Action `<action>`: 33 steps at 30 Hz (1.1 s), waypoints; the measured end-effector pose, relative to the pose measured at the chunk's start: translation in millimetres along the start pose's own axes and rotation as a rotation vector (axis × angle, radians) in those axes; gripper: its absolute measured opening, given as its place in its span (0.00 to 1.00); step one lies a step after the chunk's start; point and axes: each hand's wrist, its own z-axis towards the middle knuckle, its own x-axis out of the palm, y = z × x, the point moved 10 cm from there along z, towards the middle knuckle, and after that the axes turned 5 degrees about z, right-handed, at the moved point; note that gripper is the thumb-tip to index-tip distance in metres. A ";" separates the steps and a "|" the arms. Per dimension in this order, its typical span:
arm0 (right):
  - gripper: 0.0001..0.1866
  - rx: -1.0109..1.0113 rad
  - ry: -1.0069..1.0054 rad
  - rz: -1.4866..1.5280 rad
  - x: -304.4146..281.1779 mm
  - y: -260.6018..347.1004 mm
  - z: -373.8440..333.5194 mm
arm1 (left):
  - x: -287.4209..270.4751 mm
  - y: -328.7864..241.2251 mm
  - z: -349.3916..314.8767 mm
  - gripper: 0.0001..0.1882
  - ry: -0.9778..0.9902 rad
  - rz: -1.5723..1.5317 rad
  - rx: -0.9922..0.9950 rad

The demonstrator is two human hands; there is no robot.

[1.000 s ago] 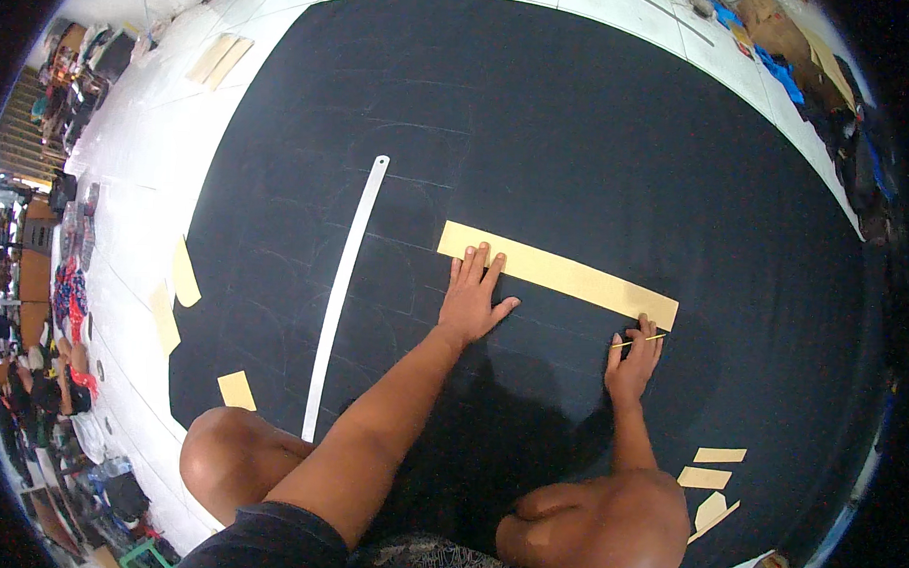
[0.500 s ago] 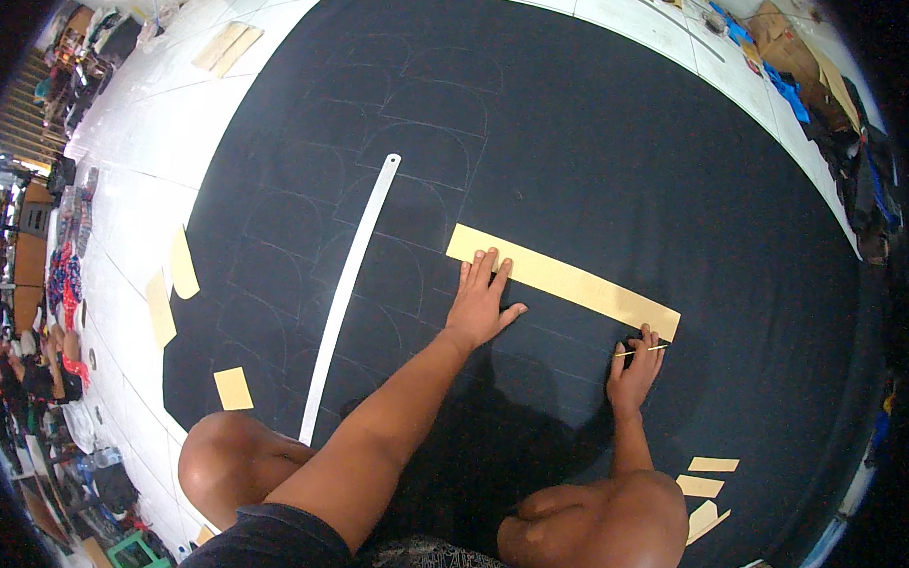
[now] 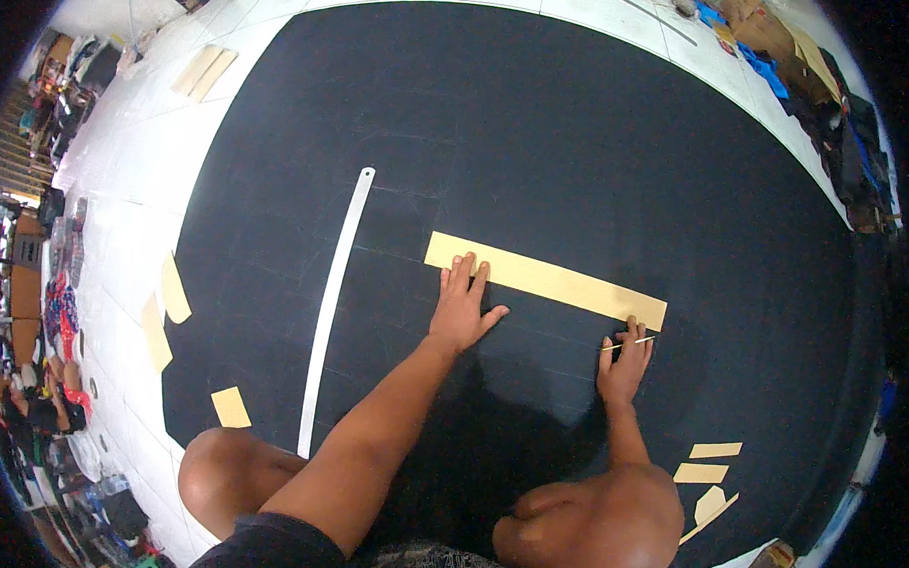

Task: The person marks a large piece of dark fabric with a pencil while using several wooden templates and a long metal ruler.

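Note:
A long pale-yellow card strip (image 3: 565, 286) lies slanted across the dark cloth (image 3: 579, 148). My left hand (image 3: 462, 312) presses flat on its left end, fingers spread and thumb out to the side. At the strip's right end my right hand (image 3: 623, 376) touches the lower edge with its fingertips. A thin pale stick, like a slim pencil (image 3: 612, 348), is held crosswise between the fingers of that hand. To the left of my left forearm a long white ruler (image 3: 335, 300) rests on the cloth. Faint drawn lines run over the cloth around the strip.
Several small card pieces (image 3: 702, 473) lie at the lower right. Another card piece (image 3: 232, 407) is beside my left knee (image 3: 230, 476), and more (image 3: 175, 288) lie at the cloth's left edge. Clutter lines the white tiled floor (image 3: 126, 242) at left and a heap (image 3: 807, 71) stands far right.
The whole view has shifted and tilted slightly, and the drawn lines look fainter. Both hands keep their places on the strip, and the stick stays in my right hand.

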 end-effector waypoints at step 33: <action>0.12 0.024 -0.002 0.057 -8.6 4.9 2.5 | -14.2 -22.6 9.3 0.40 0.067 0.275 0.036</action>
